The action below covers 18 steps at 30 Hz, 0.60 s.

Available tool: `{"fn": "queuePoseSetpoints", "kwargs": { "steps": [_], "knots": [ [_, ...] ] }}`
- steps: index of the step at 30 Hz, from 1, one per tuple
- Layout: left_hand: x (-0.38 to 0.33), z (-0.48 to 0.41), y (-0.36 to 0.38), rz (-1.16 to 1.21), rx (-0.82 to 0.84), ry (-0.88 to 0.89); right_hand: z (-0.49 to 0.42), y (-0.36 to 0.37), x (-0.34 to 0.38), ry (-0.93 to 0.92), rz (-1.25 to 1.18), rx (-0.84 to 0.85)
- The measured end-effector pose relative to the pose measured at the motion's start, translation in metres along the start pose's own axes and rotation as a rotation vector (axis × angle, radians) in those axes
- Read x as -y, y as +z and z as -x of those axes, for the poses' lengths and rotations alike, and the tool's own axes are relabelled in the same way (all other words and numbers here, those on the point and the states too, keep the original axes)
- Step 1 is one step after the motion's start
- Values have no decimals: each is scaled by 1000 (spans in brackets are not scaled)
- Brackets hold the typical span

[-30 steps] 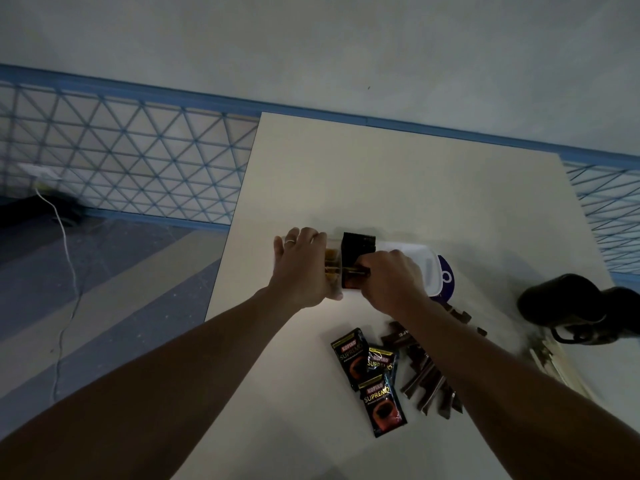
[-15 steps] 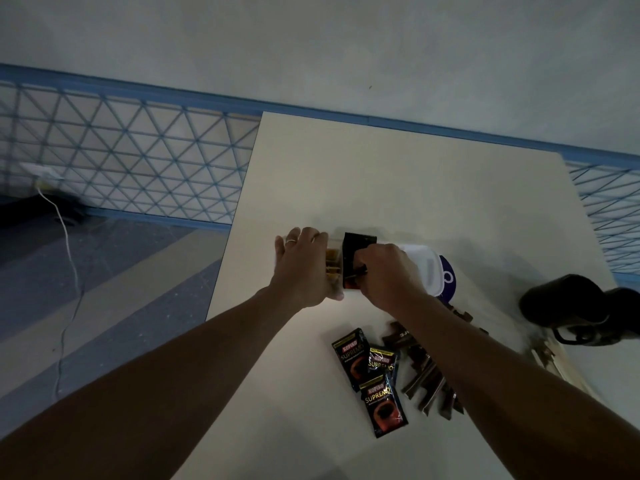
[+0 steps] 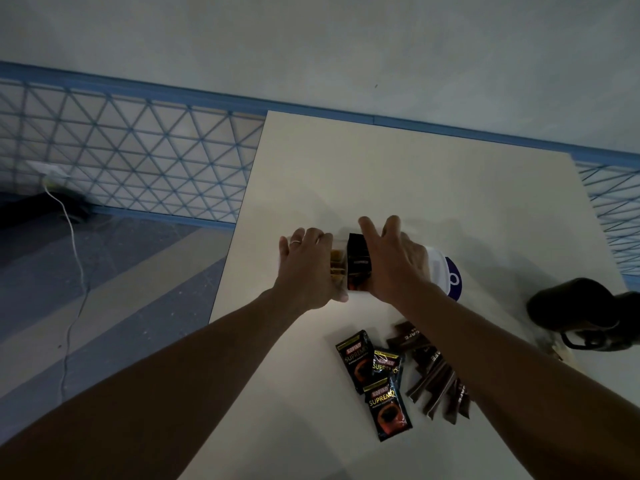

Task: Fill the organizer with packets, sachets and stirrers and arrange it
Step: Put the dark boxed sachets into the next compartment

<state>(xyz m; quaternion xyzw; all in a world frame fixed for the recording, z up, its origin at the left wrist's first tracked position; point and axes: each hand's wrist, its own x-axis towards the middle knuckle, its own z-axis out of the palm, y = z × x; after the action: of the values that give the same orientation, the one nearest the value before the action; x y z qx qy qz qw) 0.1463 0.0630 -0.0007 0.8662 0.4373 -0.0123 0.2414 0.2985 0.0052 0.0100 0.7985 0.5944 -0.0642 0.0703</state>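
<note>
A clear organizer (image 3: 437, 271) stands mid-table, mostly hidden by my hands. My left hand (image 3: 306, 270) grips its left end, fingers curled over the rim. Black packets (image 3: 358, 266) stand upright in one compartment, tan sachets (image 3: 336, 270) in the one to their left. My right hand (image 3: 394, 261) lies over the organizer just right of the black packets, fingers stretched forward and holding nothing. Three black Kopiko packets (image 3: 375, 379) lie loose near the front. Brown stick sachets (image 3: 438, 377) are piled beside them, partly under my right forearm.
A dark mug (image 3: 581, 311) lies at the table's right edge, with pale wooden stirrers (image 3: 559, 351) just below it. A purple-and-white object (image 3: 453, 278) sits against the organizer's right end. The table's left edge drops to the floor; a blue lattice railing runs behind.
My right hand has let go of the black packet it was pushing into the compartment and has opened, its fingers now stretched forward over the organizer. My left hand has stayed put.
</note>
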Motion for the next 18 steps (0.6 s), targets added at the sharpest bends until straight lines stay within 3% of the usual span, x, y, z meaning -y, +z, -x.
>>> {"fn": "queuePoseSetpoints", "kwargs": {
  "steps": [18],
  "knots": [
    [0, -1, -1, 17, 6, 0, 4, 10, -12, 9, -135, -105]
  ]
}}
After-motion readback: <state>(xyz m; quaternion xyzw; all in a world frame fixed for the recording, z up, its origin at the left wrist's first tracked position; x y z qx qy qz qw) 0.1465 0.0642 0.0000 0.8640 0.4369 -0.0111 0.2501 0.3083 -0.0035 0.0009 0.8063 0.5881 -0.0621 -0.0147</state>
